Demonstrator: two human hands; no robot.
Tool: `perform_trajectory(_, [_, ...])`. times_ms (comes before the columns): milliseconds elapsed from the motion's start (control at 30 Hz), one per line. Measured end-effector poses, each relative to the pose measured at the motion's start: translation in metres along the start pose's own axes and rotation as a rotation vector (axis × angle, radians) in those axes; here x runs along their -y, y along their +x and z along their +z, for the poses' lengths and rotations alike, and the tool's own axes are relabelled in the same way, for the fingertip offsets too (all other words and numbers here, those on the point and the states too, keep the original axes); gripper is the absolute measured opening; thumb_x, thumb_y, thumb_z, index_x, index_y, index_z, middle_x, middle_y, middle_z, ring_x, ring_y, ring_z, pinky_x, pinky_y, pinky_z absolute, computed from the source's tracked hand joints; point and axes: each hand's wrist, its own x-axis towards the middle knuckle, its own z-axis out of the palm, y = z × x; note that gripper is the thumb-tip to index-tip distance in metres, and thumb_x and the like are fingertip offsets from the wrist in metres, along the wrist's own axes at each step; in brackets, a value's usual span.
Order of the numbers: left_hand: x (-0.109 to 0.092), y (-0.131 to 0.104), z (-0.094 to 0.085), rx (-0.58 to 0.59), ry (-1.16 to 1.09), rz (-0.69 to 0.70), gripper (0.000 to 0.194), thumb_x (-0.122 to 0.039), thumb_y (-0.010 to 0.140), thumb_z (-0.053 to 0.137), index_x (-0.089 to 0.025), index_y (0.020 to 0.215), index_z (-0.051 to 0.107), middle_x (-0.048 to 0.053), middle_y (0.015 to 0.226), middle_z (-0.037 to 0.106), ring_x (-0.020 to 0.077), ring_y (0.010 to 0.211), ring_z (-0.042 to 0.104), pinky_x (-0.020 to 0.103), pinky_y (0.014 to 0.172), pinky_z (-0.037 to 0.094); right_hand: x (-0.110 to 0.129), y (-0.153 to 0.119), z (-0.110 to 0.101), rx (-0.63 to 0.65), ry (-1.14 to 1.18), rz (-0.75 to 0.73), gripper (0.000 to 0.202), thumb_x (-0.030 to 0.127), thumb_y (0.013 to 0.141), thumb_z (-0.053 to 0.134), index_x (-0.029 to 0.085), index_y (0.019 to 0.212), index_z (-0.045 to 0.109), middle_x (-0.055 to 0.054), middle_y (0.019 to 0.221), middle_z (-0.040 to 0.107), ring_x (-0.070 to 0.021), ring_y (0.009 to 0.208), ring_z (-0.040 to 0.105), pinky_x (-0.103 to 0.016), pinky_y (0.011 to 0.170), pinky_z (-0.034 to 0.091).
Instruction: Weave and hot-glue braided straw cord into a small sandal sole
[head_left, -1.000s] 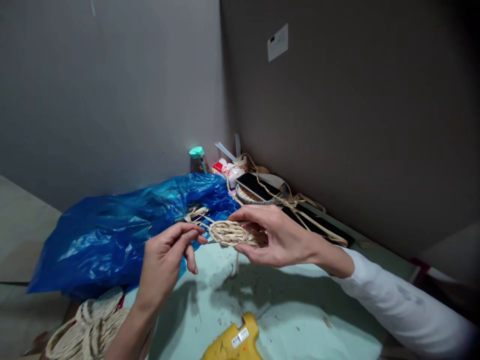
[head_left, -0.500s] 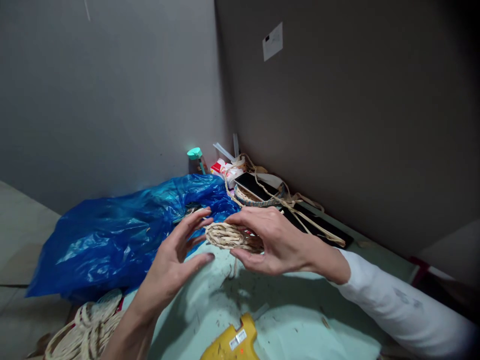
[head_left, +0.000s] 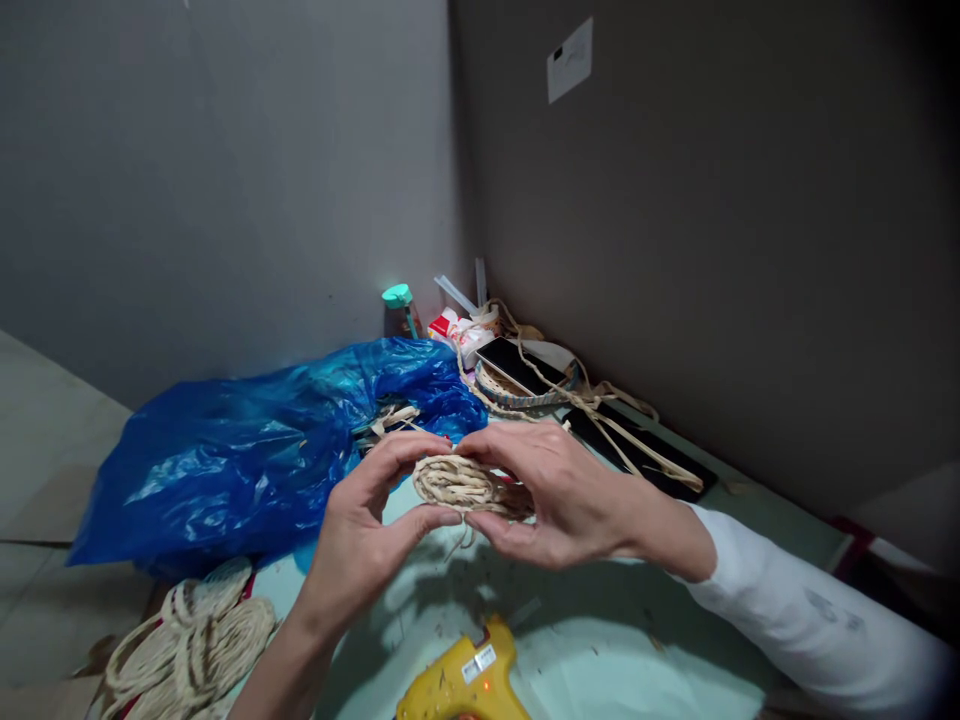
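Between my two hands is a small oval coil of pale twisted straw cord, raised over the light green table covering. My right hand grips its right side, fingers on top and thumb beneath. Fingers above and thumb below, my left hand pinches the left part of the coil. A thin strand hangs under it. Nearer to me on the covering lies a yellow hot glue gun with a white label and a small orange light.
At left, a crumpled blue plastic bag lies behind bundled straw cord. Toward the corner stand a teal-lidded bottle and a woven basket with a phone on it. Loose cords cross a black flat object.
My left hand has moved in from beside the coil and closed onto it. My right hand keeps its grip. The whole view has shifted slightly.
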Motion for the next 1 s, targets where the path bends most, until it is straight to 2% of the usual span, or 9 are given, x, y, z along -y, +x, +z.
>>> perform_trajectory(133, [0.0,-0.001,-0.001,0.025,0.119,0.11,0.034,-0.015,0.08,0.08,-0.034,0.108,0.072,0.001,0.114,0.068,0.0206,0.115,0.06,0.031,0.101,0.047,0.0,0.001,-0.004,0.043,0.125,0.073,0.038,0.033,0.088,0.066,0.006,0.114,0.06,-0.008,0.089,0.068,-0.0171,0.07,0.059,-0.03,0.064,0.045])
perform_trajectory(233, [-0.001,-0.001,0.0,0.029,0.181,0.154,0.035,-0.017,0.08,0.081,-0.034,0.11,0.072,0.0,0.114,0.068,0.02,0.113,0.061,0.031,0.101,0.047,-0.001,0.004,-0.009,-0.027,0.21,0.049,0.036,0.033,0.091,0.067,0.003,0.111,0.062,-0.013,0.096,0.068,-0.0197,0.081,0.06,-0.032,0.072,0.048])
perform_trajectory(300, [-0.002,-0.002,0.001,0.026,0.209,0.173,0.035,-0.018,0.08,0.081,-0.033,0.11,0.071,0.0,0.113,0.067,0.0194,0.112,0.061,0.03,0.1,0.047,-0.001,0.006,-0.011,-0.113,0.171,-0.028,0.032,0.031,0.092,0.068,0.002,0.105,0.065,-0.015,0.094,0.068,-0.022,0.085,0.057,-0.035,0.077,0.047])
perform_trajectory(367, [-0.004,-0.003,0.002,0.021,0.233,0.189,0.035,-0.017,0.08,0.081,-0.032,0.109,0.071,0.0,0.11,0.068,0.0181,0.109,0.062,0.029,0.098,0.047,0.0,0.008,-0.011,-0.16,0.109,-0.076,0.025,0.027,0.093,0.067,0.003,0.099,0.067,-0.015,0.087,0.068,-0.0218,0.082,0.054,-0.038,0.077,0.045])
perform_trajectory(533, [-0.008,-0.004,0.004,0.033,0.298,0.245,0.036,-0.016,0.079,0.081,-0.03,0.111,0.07,0.0,0.108,0.068,0.0161,0.105,0.063,0.025,0.095,0.047,0.002,0.009,-0.009,-0.16,0.021,-0.103,0.016,0.018,0.096,0.063,0.005,0.09,0.07,-0.012,0.079,0.066,-0.0194,0.075,0.053,-0.036,0.073,0.046])
perform_trajectory(667, [-0.008,-0.003,0.003,0.047,0.329,0.26,0.037,-0.017,0.079,0.082,-0.028,0.111,0.07,0.001,0.107,0.069,0.0168,0.105,0.063,0.026,0.094,0.048,0.0,0.01,-0.007,-0.21,-0.045,-0.179,0.011,0.013,0.096,0.062,0.007,0.09,0.069,-0.012,0.08,0.069,-0.0184,0.074,0.054,-0.036,0.071,0.046])
perform_trajectory(733, [-0.008,-0.003,0.003,0.06,0.335,0.261,0.036,-0.017,0.079,0.082,-0.028,0.111,0.07,0.001,0.107,0.069,0.0169,0.103,0.064,0.027,0.093,0.048,0.0,0.009,-0.008,-0.186,-0.04,-0.185,0.012,0.011,0.097,0.058,0.009,0.091,0.068,-0.011,0.081,0.071,-0.0181,0.074,0.055,-0.036,0.072,0.047])
perform_trajectory(900, [-0.006,-0.004,0.002,0.105,0.307,0.226,0.037,-0.016,0.079,0.082,-0.031,0.111,0.07,0.0,0.106,0.07,0.0171,0.099,0.065,0.027,0.089,0.05,-0.004,0.008,-0.015,-0.078,0.18,-0.037,0.014,0.011,0.099,0.057,0.01,0.093,0.069,-0.009,0.084,0.071,-0.0165,0.079,0.06,-0.033,0.078,0.048])
perform_trajectory(1000, [-0.001,-0.004,0.0,0.095,0.275,0.165,0.034,-0.018,0.081,0.079,-0.034,0.111,0.071,0.001,0.11,0.071,0.0209,0.106,0.065,0.031,0.093,0.05,-0.014,0.009,-0.022,-0.165,0.303,0.145,0.016,0.016,0.101,0.055,0.014,0.099,0.071,-0.006,0.095,0.075,-0.015,0.086,0.067,-0.028,0.08,0.051])
